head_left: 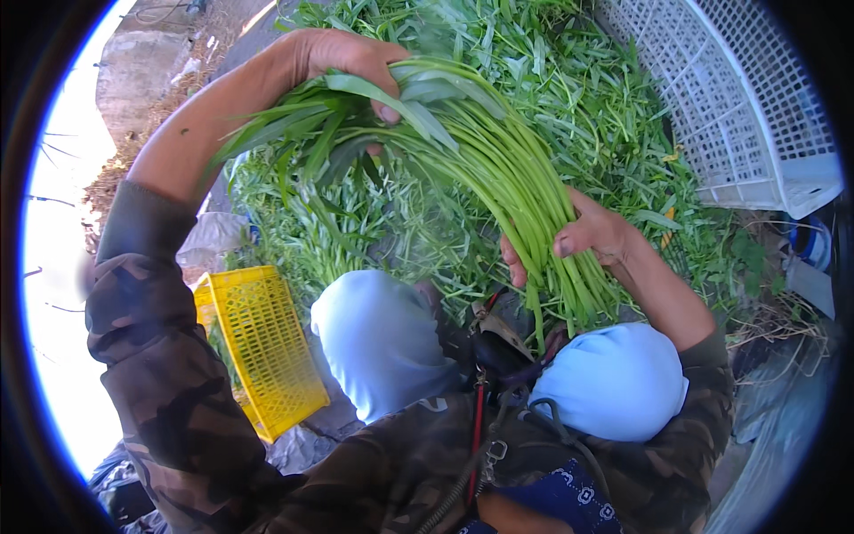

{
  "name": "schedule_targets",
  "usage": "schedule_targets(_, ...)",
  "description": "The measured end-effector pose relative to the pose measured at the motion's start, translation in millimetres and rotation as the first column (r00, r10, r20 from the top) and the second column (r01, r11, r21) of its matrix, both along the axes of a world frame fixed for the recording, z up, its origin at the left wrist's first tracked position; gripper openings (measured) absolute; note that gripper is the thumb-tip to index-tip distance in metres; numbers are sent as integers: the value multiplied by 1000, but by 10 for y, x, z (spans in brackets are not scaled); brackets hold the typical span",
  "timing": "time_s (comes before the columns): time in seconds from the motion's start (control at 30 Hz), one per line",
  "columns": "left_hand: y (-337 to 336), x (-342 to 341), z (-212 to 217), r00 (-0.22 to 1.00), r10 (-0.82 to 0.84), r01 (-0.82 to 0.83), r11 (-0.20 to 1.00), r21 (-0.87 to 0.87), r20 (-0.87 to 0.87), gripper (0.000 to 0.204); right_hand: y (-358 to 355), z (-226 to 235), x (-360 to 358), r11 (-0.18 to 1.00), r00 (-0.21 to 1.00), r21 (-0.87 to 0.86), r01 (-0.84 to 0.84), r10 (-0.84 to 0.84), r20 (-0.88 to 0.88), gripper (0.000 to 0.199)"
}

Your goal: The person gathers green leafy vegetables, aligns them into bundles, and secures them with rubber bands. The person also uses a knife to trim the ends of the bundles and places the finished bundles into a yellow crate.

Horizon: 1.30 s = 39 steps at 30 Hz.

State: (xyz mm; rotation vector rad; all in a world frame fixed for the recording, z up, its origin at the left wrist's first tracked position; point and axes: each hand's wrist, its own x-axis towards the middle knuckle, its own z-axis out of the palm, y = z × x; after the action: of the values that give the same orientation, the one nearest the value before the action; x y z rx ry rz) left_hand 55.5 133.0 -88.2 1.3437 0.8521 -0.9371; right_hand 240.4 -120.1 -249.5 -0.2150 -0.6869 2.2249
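Observation:
A thick bunch of long-stemmed leafy greens [498, 151], which look like water spinach, arcs between my two hands. At its leafy end on the upper left, my left hand [360, 67] is closed around the bunch, with the thumb over the leaves and some fingers hidden behind. My right hand [592, 227] grips the stems near their cut ends, which point down toward my knees. Below and behind the bunch, a wide heap of the same loose greens [605, 116] covers the ground.
A yellow plastic crate [276, 347] stands tilted to the left, beside my light blue-covered knee [378, 343]. At the upper right is a pale grey perforated crate [712, 107]. Straps and cords [480, 436] hang down my front. Clear plastic sheeting [774, 445] lies at the lower right.

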Motion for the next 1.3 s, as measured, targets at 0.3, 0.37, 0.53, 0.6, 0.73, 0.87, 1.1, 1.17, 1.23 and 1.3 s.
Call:
schedule_targets(0.3,471,-1304,-64,912,-408,84,114,990,-30,120,502,1219,-409,949,828,-203,243,-94,553,57)
schedule_targets(0.37,449,-1772,-158,958,-287,-53,-191,980,-4,106,687,1421,-585,914,879,-210,347,-239,412,53)
schedule_targets(0.53,109,-2549,-743,906,-226,-364,14,931,358,56,1204,1297,-764,925,584,-140,353,-101,806,46)
schedule_targets(0.6,-86,-2792,-1030,827,-42,-552,126,825,560,42,1332,1689,-986,878,752,-140,458,-299,588,42)
schedule_targets(0.73,-423,-2928,-1479,651,134,-747,289,599,747,31,1544,1316,-1012,982,250,-50,183,2,968,46)
schedule_targets(0.87,-618,-2708,-1378,505,361,-816,498,295,784,30,1505,1510,-1144,861,505,-16,508,-283,815,39)
schedule_targets(1.1,-584,-1522,-1000,207,481,-544,780,-308,852,53,1370,1523,-1017,626,353,236,743,-667,656,39)
schedule_targets(1.17,-641,-1113,-963,114,561,-521,737,-431,820,60,1235,1419,-993,530,307,274,802,-760,573,39)
schedule_targets(1.23,-661,-802,-1047,131,622,-421,740,-524,772,76,1122,1172,-977,504,282,282,816,-774,567,34)
schedule_targets(1.3,-769,-566,-1539,290,790,-398,613,-682,541,82,933,694,-1067,529,185,280,801,-663,726,29)
